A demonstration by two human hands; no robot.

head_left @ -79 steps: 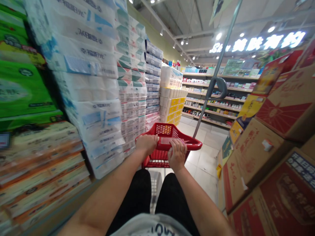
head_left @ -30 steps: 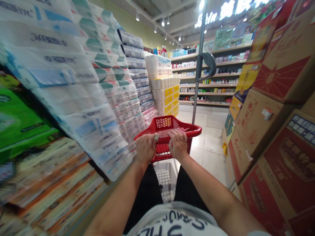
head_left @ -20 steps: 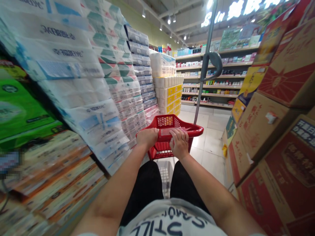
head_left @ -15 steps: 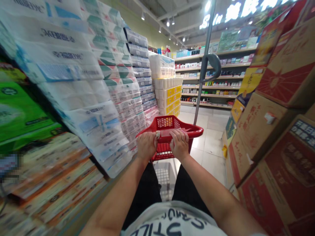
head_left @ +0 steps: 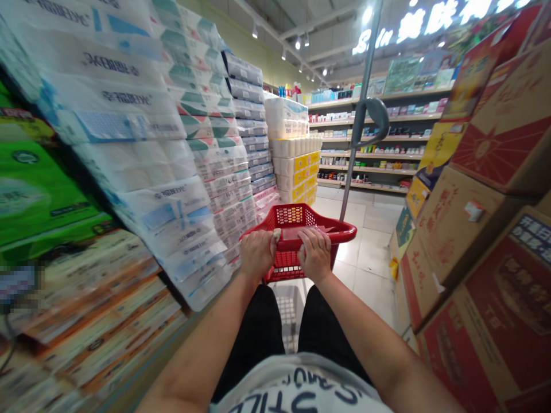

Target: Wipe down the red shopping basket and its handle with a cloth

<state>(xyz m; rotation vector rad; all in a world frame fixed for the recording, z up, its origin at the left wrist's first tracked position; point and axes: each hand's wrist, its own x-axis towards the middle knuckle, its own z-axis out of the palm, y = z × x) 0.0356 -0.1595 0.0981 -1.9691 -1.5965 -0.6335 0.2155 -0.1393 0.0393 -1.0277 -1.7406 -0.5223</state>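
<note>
A red plastic shopping cart (head_left: 297,214) stands in front of me, its basket walls pierced with holes. My left hand (head_left: 257,252) is closed around the left part of its handle, fingers wrapped over the bar. On the right part of the same red handle (head_left: 289,236), my right hand (head_left: 315,252) is closed as well, its fingertips on top. A grey pole (head_left: 350,155) with a curved grey hook rises at the cart's right side. The inside of the basket is mostly hidden by the handle and my hands.
Tall stacks of wrapped tissue rolls (head_left: 150,166) line the left side, with green packs (head_left: 43,178) nearest me. Cardboard boxes (head_left: 456,223) are piled on the right. White floor tiles (head_left: 370,246) lead to shelves of small goods (head_left: 379,152) ahead.
Both hands keep their hold on the cart handle. The surroundings have shifted slightly in view, the left stacks a little to the right; my legs have changed position a little.
</note>
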